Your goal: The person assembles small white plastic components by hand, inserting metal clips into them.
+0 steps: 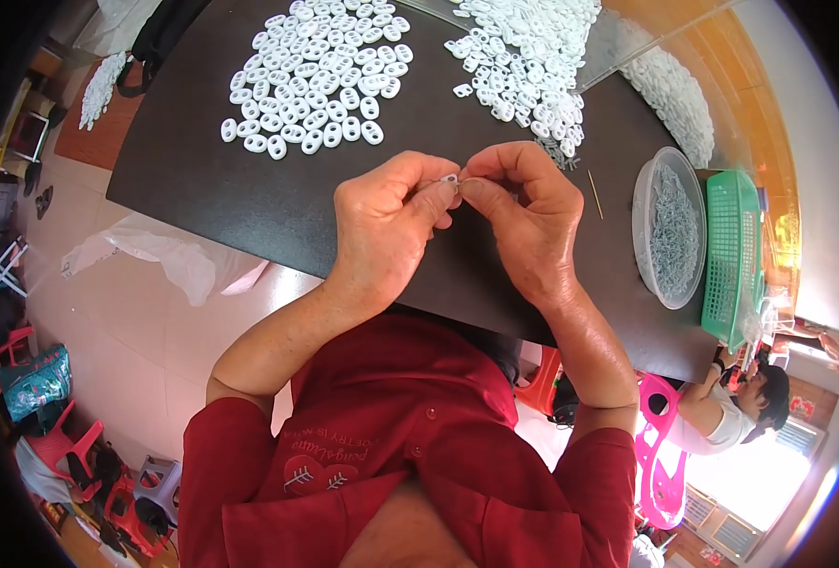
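Note:
My left hand (381,222) pinches a small white plastic piece (450,178) between thumb and forefinger, over the dark table (277,213). Against it, the closed thumb and fingers of my right hand (528,213) meet the left fingertips. Whatever the right fingers grip is too small to make out. Beyond my left hand lie many white oval pieces with two holes (315,80), spread in a single layer. Past my right hand rises a heap of smaller white plastic pieces (533,66), with a few grey metal pins (559,151) at its near edge.
A clear round tub (643,232) of grey metal pins stands at the right, beside a green plastic basket (730,256). A thin wooden stick (595,195) lies nearby. Another white heap (670,99) sits far right. Another person (741,417) is beyond the pink chair (661,464).

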Available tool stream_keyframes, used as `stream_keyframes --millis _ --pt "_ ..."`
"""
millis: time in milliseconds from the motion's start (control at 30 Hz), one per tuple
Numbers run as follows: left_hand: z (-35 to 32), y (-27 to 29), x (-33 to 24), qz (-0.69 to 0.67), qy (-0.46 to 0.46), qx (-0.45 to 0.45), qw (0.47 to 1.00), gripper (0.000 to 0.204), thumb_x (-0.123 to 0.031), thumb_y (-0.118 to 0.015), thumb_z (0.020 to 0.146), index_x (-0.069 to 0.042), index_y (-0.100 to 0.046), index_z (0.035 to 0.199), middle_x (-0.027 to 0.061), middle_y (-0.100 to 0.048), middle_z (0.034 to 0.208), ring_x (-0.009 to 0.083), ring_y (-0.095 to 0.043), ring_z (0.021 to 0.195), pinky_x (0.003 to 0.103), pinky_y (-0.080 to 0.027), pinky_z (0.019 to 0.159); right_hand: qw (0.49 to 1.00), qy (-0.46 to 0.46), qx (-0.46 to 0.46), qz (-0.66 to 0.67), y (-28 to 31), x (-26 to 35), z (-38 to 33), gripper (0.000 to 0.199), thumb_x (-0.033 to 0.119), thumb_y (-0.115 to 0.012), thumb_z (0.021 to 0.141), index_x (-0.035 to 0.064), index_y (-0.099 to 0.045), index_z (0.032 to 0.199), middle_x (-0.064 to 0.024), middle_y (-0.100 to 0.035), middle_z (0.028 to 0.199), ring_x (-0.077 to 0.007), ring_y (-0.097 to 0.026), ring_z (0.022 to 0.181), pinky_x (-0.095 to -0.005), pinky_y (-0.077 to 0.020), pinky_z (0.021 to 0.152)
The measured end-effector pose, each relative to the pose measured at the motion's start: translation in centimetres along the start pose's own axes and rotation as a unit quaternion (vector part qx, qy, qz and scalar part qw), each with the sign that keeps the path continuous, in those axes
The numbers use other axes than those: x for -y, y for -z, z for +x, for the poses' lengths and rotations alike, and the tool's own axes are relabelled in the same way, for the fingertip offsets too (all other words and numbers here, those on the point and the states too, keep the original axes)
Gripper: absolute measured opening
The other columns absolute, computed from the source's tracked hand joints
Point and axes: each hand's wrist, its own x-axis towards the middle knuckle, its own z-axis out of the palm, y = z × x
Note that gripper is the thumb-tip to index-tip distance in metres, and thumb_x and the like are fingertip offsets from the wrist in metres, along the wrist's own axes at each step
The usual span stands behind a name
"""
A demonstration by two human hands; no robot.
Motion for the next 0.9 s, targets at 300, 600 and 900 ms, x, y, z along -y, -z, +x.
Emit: stream_keyframes --millis 300,600,900 --pt "0.4 0.5 0.1 -0.107 0.063 0.029 0.992 0.016 -0.003 -0.059 0.088 0.006 -0.062 0.101 0.0093 -0.066 0.082 0.0097 -0.059 0.066 0.021 -0.047 0.057 0.996 -0.034 0.041 0.07 0.7 0.0 0.3 0.012 -0.005 -0.059 0.083 -0.0034 -0.062 0.094 -0.0061 -0.065 0.089 -0.0101 -0.061 0.082 -0.0227 -0.0498 0.074" --pt "-0.1 -0.1 0.3 -0.134 0.05 0.005 0.99 0.01 -0.004 -0.059 0.088 0.002 -0.063 0.095 0.0032 -0.063 0.076 0.0053 -0.056 0.063 0.018 -0.043 0.053 1.0 0.0 0.023 0.003 -0.2 -1.0 0.3 0.005 -0.006 -0.059 0.083 -0.0033 -0.061 0.086 -0.0034 -0.062 0.078 -0.0079 -0.058 0.073 -0.0215 -0.048 0.067" --pt "0.2 0.4 0.4 -0.151 0.047 0.009 0.987 0.014 -0.002 -0.057 0.089 0.007 -0.061 0.1 0.0105 -0.065 0.082 0.0112 -0.06 0.065 0.022 -0.048 0.056 0.995 0.061 0.034 -0.066 0.2 -0.8 0.7 0.004 -0.004 -0.06 0.083 -0.0026 -0.063 0.086 -0.0025 -0.06 0.078 -0.0074 -0.056 0.075 -0.0224 -0.0466 0.067"
